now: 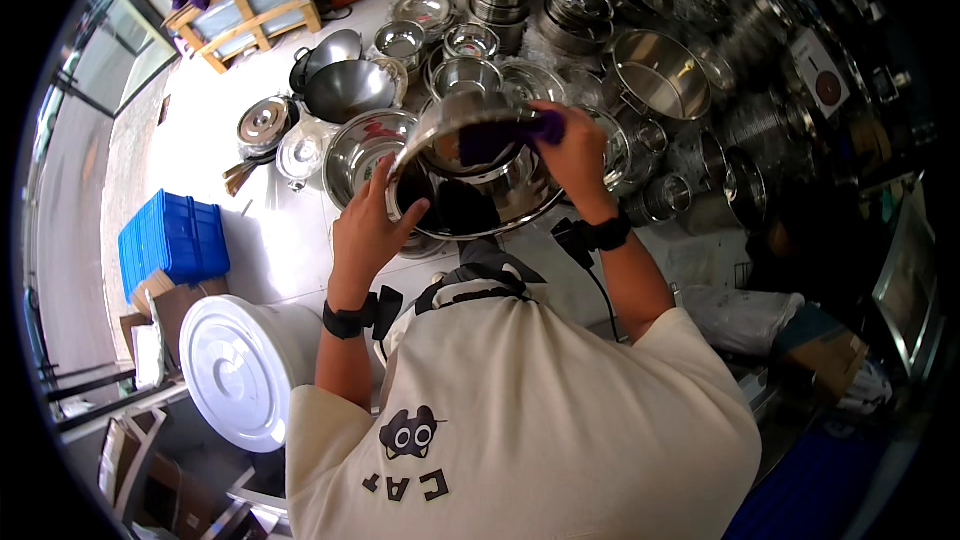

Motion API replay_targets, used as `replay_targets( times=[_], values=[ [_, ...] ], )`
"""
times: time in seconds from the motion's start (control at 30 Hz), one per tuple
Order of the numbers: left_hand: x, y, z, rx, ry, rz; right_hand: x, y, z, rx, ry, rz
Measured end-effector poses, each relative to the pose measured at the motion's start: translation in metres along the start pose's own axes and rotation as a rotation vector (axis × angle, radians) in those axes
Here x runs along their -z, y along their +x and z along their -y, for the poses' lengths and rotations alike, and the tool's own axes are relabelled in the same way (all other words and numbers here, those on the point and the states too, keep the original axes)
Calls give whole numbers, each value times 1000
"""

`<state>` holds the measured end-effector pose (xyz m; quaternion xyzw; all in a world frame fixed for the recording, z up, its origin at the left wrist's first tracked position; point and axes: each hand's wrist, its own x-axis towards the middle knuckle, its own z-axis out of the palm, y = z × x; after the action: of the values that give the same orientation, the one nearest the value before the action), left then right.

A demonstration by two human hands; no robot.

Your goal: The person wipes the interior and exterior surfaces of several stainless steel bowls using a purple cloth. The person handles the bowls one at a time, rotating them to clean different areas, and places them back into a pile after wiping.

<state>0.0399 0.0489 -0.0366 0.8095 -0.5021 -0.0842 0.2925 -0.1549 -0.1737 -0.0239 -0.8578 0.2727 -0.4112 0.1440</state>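
Observation:
A shiny stainless steel bowl (442, 120) is tilted up in front of me. My left hand (371, 221) holds its left rim, with the thumb spread along the near side. My right hand (576, 154) grips a purple cloth (551, 127) at the bowl's right rim; part of the cloth lies in shade inside the bowl. Beneath it is a wide, polished steel basin (529, 191), partly covered by the bowl. Left of that, behind my left fingers, another steel basin (345, 154) bears coloured printing. Both wrists wear black bands with small devices.
Woks (351, 90), lidded pans (264, 122) and stacked steel pots (660, 75) crowd the floor ahead. A blue plastic crate (176, 236) and a white lidded bucket (236, 375) stand left. A wooden crate (251, 7) is at the back left, and a wrapped package (739, 319) lies right.

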Motion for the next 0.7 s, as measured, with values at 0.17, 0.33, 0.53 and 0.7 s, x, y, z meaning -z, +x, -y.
replay_targets(
  times=[0.17, 0.33, 0.53, 0.7],
  values=[
    [-23, -14, 30, 29, -161, -154, -13, 1, -3, -372, 180, -61],
    [-2, -9, 41, 42, -311, 5, -24, 14, 1, -274, 173, 7],
    [27, 2, 18, -133, 34, 29, -32, 57, 22, 220, -94, 173],
    [39, 9, 2, -235, 108, -42, -37, 76, 68, 629, -66, 301]
  ],
)
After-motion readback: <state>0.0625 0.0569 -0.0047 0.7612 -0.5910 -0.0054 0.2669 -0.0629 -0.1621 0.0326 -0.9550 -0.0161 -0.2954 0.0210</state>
